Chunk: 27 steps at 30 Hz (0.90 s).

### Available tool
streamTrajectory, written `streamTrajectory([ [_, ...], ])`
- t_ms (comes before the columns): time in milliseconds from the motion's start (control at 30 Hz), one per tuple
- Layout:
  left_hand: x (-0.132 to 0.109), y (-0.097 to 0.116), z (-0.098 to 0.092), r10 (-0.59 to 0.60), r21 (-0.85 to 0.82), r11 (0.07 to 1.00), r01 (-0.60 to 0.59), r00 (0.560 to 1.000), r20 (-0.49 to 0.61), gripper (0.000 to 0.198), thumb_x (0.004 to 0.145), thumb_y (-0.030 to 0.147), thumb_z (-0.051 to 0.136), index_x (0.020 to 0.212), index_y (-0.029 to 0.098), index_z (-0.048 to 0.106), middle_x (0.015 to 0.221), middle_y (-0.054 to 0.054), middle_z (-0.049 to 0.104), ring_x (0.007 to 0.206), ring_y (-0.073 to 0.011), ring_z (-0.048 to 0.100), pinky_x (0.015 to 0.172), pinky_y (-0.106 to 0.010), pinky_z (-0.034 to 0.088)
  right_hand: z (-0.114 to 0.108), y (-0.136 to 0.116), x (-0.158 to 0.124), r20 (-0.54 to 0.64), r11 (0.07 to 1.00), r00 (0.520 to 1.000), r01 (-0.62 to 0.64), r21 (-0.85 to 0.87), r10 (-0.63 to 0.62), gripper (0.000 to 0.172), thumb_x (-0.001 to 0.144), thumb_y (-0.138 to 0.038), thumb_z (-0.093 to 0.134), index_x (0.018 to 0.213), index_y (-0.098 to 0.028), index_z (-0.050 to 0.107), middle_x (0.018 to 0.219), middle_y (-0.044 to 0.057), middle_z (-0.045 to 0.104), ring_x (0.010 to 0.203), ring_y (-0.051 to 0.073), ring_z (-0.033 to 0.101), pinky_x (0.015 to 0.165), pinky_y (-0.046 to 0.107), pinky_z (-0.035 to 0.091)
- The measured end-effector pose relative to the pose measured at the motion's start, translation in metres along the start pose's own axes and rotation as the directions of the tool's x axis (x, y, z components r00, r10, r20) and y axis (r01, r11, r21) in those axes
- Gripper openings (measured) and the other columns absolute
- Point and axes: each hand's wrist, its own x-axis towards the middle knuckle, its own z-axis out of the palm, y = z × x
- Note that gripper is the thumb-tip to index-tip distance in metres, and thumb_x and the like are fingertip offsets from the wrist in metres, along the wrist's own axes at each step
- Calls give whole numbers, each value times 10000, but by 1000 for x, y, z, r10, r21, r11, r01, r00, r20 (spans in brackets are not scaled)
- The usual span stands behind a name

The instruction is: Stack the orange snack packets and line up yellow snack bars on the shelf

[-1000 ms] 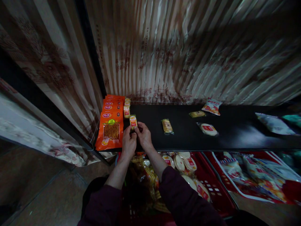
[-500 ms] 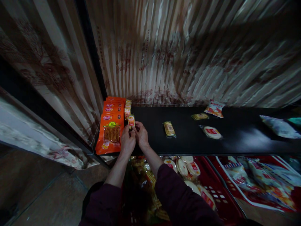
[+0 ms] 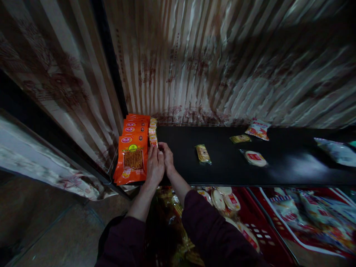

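My left hand (image 3: pixel 154 165) and my right hand (image 3: pixel 167 157) are pressed together at the left end of a black shelf (image 3: pixel 228 174). Both pinch a small yellow and red snack packet (image 3: pixel 153 141), which stands in a short row of like packets (image 3: pixel 151 129). Right beside that row lies a stack of orange snack bags (image 3: pixel 132 152), touching my left hand's side. Further right on the shelf lie a yellow biscuit packet (image 3: pixel 203 153), a round rice cracker packet (image 3: pixel 255 158), another flat yellow packet (image 3: pixel 240 138) and a red and white bag (image 3: pixel 257 129).
A red basket (image 3: pixel 260 237) full of round cracker packets sits under the shelf in front of me. A striped curtain (image 3: pixel 222 63) hangs behind the shelf. More bags lie at the far right (image 3: pixel 333 152), and printed packs fill the lower right (image 3: pixel 314 215).
Both hands have pushed the small packet back and left, from the shelf's front toward the row beside the orange bags. The view shifted slightly.
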Motion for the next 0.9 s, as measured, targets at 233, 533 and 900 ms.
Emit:
streamTrajectory([
  [233, 2, -4, 2, 51, 318, 946, -71, 996, 70, 548, 899, 361, 327, 1325, 44, 464, 1470, -175, 360, 1400, -234, 264, 1166, -398, 183, -2, 0, 3, 33, 999, 999, 42, -22, -41, 151, 737, -252, 474, 860, -218, 555, 850, 15, 620, 813, 178, 578, 783, 310, 462],
  [533, 5, -12, 2, 70, 346, 933, -99, 993, 95, 559, 901, 373, 325, 1343, 55, 449, 1472, -179, 351, 1404, -244, 250, 1164, -420, 184, 6, 0, 3, -2, 983, 997, 74, -171, -75, 144, 756, -195, 426, 844, -205, 539, 881, 51, 573, 830, 192, 547, 753, 306, 455],
  [900, 7, -18, 2, 70, 317, 944, -97, 993, 97, 555, 902, 418, 336, 1355, 118, 452, 1490, -133, 337, 1423, -248, 180, 1168, -440, 163, 7, -3, 4, 1, 959, 999, 49, -279, -50, 170, 800, -160, 427, 900, -208, 555, 900, 55, 567, 815, 191, 535, 734, 302, 448],
])
